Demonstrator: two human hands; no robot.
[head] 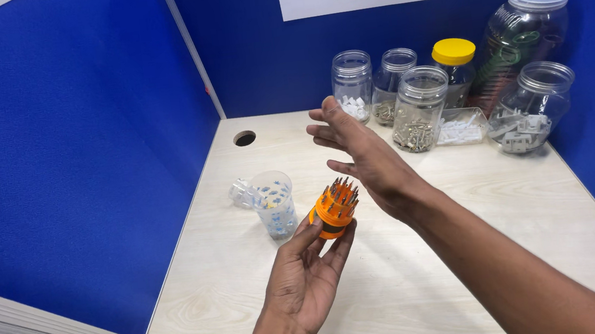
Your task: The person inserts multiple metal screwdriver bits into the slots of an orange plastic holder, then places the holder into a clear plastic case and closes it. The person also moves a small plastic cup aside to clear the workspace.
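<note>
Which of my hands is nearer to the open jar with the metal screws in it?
Right. The right hand reaches out just left of the screw jar; the left hand is farther back, holding the orange bit holder.

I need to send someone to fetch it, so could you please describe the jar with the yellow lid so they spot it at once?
Look to the back of the pale wooden desk, where clear plastic jars line the blue partition wall. The yellow-lidded clear jar stands in the rear row; its neighbours have no coloured lid.

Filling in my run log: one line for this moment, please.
left hand: holds orange bit holder | right hand: open, empty, above desk | nearby: clear cup, jars
</note>
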